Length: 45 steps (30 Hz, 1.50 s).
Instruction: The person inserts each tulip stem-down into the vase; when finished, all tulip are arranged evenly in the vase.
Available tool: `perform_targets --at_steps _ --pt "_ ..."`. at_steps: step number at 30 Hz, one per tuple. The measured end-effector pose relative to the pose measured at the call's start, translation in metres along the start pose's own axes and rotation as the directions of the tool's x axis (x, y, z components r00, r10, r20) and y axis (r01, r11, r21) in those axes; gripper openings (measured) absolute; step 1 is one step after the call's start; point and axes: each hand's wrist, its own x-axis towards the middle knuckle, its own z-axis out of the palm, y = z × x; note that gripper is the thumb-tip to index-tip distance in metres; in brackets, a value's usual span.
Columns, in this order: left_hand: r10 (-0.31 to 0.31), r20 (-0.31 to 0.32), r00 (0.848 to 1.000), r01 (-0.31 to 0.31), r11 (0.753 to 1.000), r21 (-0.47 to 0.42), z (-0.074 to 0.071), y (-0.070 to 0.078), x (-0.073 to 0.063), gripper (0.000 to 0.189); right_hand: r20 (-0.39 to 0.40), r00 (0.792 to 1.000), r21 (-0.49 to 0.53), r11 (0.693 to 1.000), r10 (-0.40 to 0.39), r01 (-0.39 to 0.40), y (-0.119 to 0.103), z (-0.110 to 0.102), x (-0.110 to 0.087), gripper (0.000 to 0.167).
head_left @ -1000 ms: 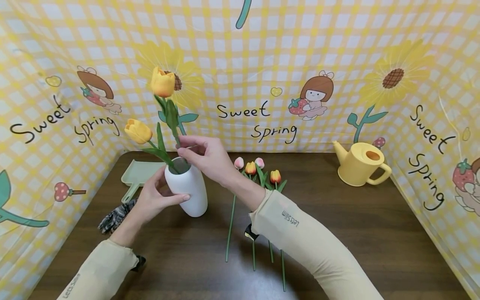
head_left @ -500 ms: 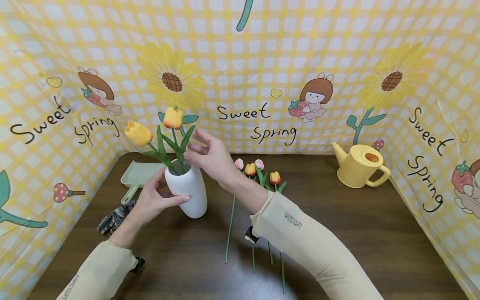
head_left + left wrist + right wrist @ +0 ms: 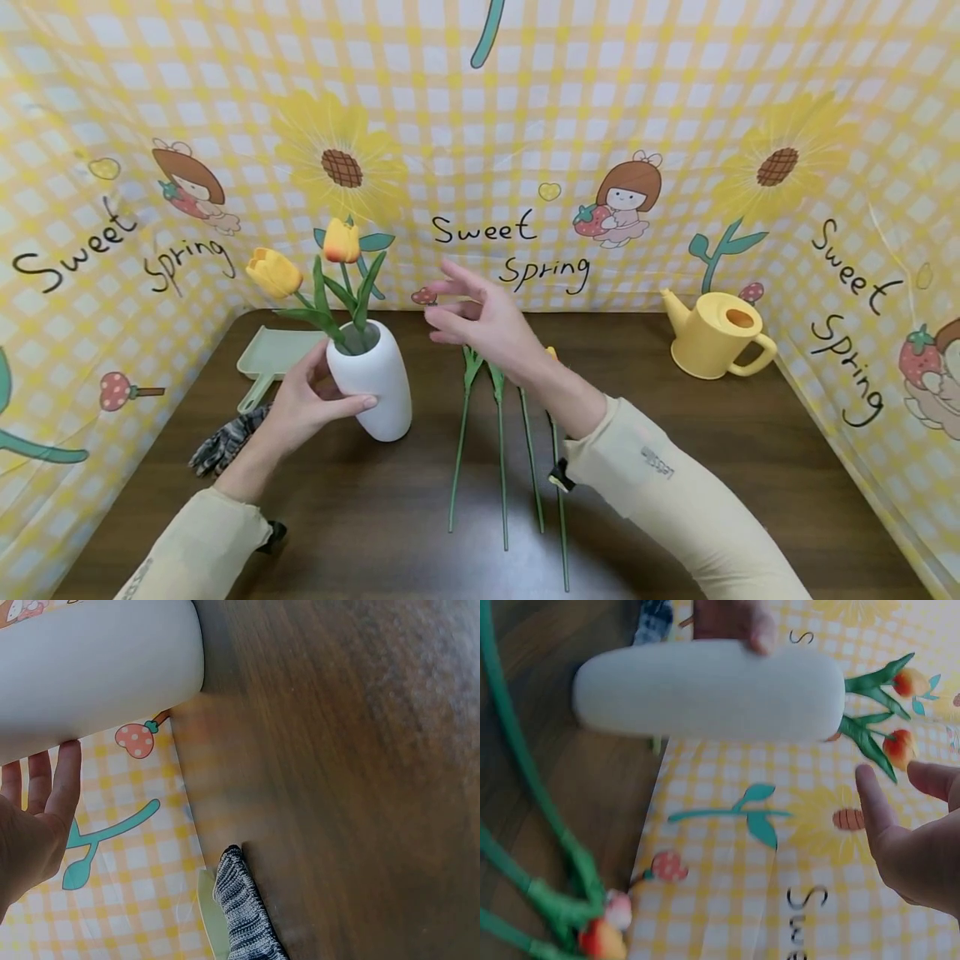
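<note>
A white vase [image 3: 378, 387] leans slightly on the dark table, and my left hand [image 3: 302, 398] grips its side with the thumb across the front. Two tulips stand in it: a yellow tulip [image 3: 274, 273] leaning left and a yellow-orange tulip [image 3: 342, 242] more upright. To the right of the vase my right hand [image 3: 491, 321] is in the air, its fingers apart and holding nothing. Below that hand lie several loose tulips [image 3: 502, 467], stems toward me; in the head view the hand covers most of their blooms. The right wrist view shows an orange-red bloom [image 3: 602, 941] among them.
A yellow watering can [image 3: 716, 337] stands at the back right. Behind my left hand are a pale green dustpan-like scoop [image 3: 273, 350] and a dark patterned knitted glove [image 3: 225, 442]. Checked yellow cloth [image 3: 480, 150] walls the table's back and sides.
My right hand lowered the yellow-orange tulip into the vase, let it go and moved away to the right. My left hand has kept its hold on the vase.
</note>
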Motion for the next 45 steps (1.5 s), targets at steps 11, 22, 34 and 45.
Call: perform_targets --at_steps 11,22,34,45 --pt "-0.005 -0.005 1.0 0.005 1.0 0.015 -0.001 0.003 -0.003 0.084 0.002 0.98 -0.247 0.95 0.2 -0.193 0.024 -0.065 -0.063 0.068" --pt "0.014 -0.003 1.0 -0.013 0.999 0.033 -0.003 0.002 0.001 0.082 -0.049 0.917 -0.379 0.843 0.395 -0.383 0.074 -0.127 -0.118 0.063" --pt "0.02 -0.01 1.0 -0.02 1.0 0.011 0.001 0.0 0.001 0.081 -0.162 0.839 -0.343 0.768 0.52 -0.542 0.11 -0.146 -0.129 0.059" --pt "-0.006 -0.004 1.0 0.006 1.0 0.011 0.001 0.005 -0.003 0.081 -0.167 0.833 -0.357 0.755 0.527 -0.55 0.113 -0.134 -0.134 0.054"
